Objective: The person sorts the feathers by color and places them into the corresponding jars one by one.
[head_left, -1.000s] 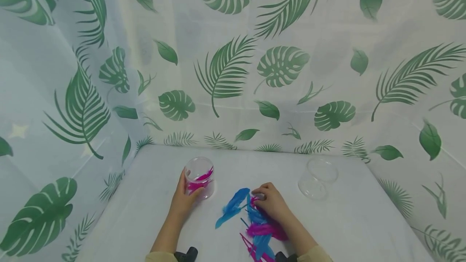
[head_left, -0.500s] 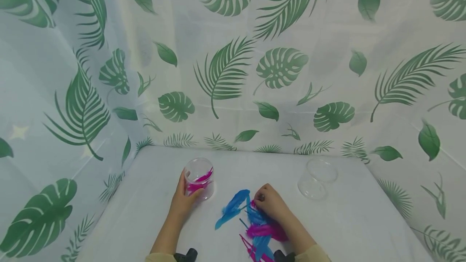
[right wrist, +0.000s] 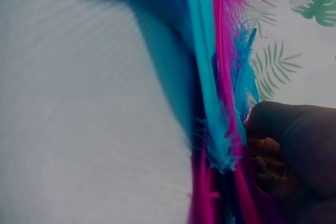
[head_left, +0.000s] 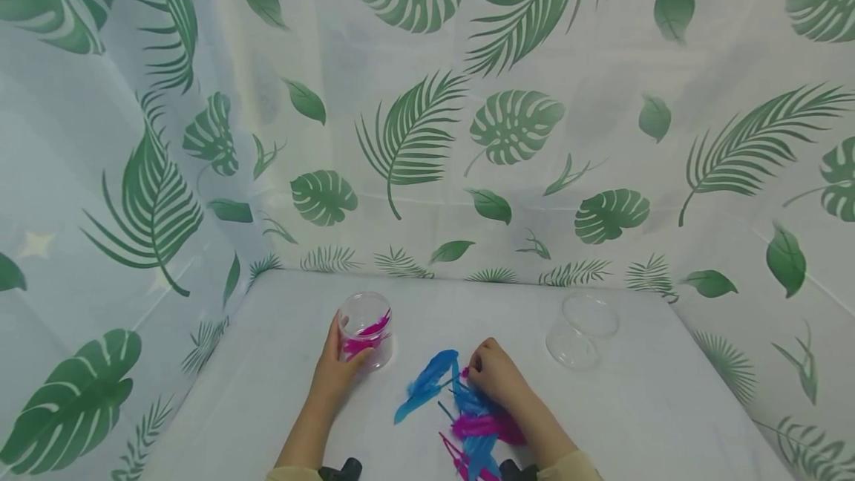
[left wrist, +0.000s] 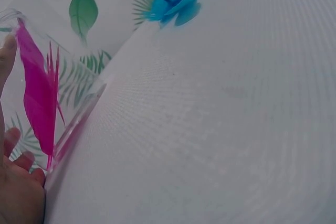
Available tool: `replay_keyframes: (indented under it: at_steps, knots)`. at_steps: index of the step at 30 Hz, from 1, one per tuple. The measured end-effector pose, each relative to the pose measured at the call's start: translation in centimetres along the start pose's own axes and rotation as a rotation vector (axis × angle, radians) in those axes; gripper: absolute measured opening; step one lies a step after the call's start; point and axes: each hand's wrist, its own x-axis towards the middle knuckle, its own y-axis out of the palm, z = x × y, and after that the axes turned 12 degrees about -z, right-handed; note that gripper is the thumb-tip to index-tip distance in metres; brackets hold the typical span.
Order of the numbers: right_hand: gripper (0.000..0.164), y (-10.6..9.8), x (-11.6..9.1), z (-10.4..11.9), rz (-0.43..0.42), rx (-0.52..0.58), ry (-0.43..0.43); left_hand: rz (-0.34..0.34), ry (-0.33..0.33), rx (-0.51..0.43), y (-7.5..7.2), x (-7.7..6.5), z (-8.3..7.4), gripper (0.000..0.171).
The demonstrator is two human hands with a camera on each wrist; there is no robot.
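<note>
My left hand (head_left: 336, 373) grips a clear round jar (head_left: 367, 308) at the left of the table, fingers round its far side and thumb in front. Magenta feathers (left wrist: 39, 98) stand inside the jar. My right hand (head_left: 499, 373) is at the upper end of a loose pile, its fingertips pinching a magenta feather (head_left: 465, 372) that is mostly hidden by the hand. The pile mixes blue feathers (head_left: 479, 451) and magenta feathers (head_left: 482, 424). Another blue feather (head_left: 427, 378) lies at its left. In the right wrist view, blue and magenta feathers (right wrist: 207, 77) run beside the right thumb.
A second clear jar (head_left: 576, 344) stands at the right of the white table (head_left: 634, 414), with no feathers seen in it. A leaf-printed curtain (head_left: 521, 191) rises behind the table and along its sides.
My right fingers have curled in and drawn together on the magenta feather, moving slightly right. The left hand keeps its hold on the jar.
</note>
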Motion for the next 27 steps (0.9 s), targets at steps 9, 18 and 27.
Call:
replay_keyframes:
  at_steps: [9, 18, 27]
  knots:
    - [0.011, 0.0, 0.4, -0.79, -0.043, 0.039, -0.003, 0.009, -0.015, -0.002, 0.12, 0.15, 0.27, 0.107]
    - [0.012, -0.69, 0.75, -0.86, 0.016, 0.101, 0.071, 0.007, -0.009, -0.008, 0.08, 0.17, 0.27, 0.106]
    - [0.009, -0.48, 0.94, -0.23, 0.047, -0.036, -0.013, 0.007, 0.0, -0.015, 0.07, 0.13, 0.11, 0.107]
